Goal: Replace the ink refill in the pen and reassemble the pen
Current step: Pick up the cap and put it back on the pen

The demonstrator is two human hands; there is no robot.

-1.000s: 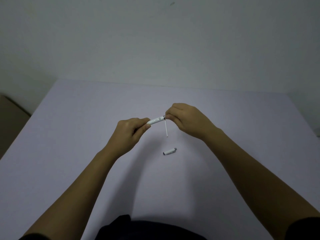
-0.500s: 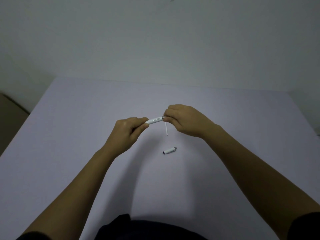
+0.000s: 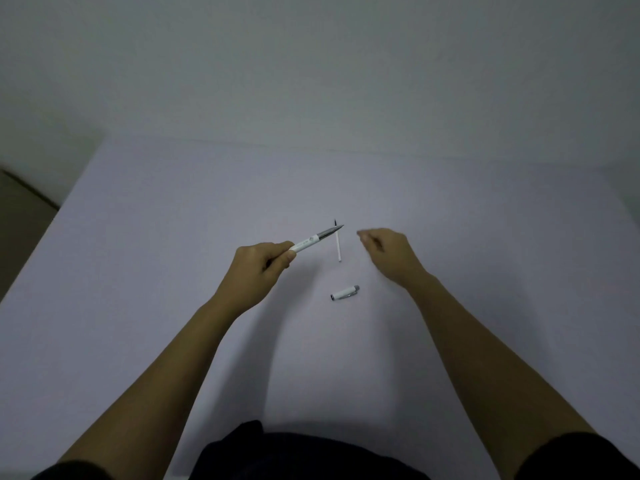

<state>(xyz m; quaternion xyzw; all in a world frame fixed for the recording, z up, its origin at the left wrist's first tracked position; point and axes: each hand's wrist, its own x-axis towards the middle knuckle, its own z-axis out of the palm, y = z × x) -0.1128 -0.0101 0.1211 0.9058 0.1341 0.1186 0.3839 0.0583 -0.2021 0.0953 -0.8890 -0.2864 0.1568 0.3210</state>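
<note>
— What lies nearest the person on the table (image 3: 138,271)?

— The pen cap (image 3: 345,292), lying flat about mid-table, apart from both hands. Small, light and round; in my judgement it would roll if nudged. Best pinched across its white middle.

— And the hands?

— The left hand (image 3: 258,268) is clenched round the rear of the pen (image 3: 313,241), held above the table with its grey tip pointing toward the far right corner. The right hand (image 3: 388,252) holds nothing that I can see; its fingers are loosely curled, just right of the pen tip.

— The refill?

— A thin white refill (image 3: 338,245) lies between the hands, just beyond the cap, its dark tip toward the far edge. It looks slender and light, likely to flex; take it mid-shaft, not by the tip, which may smear. Whether it is the old or the new one I cannot tell.

— Surface and room?

— Smooth, pale, matt tabletop; nothing to stop a round part rolling. A bare wall (image 3: 311,64) stands beyond the far edge. Dim light.
</note>
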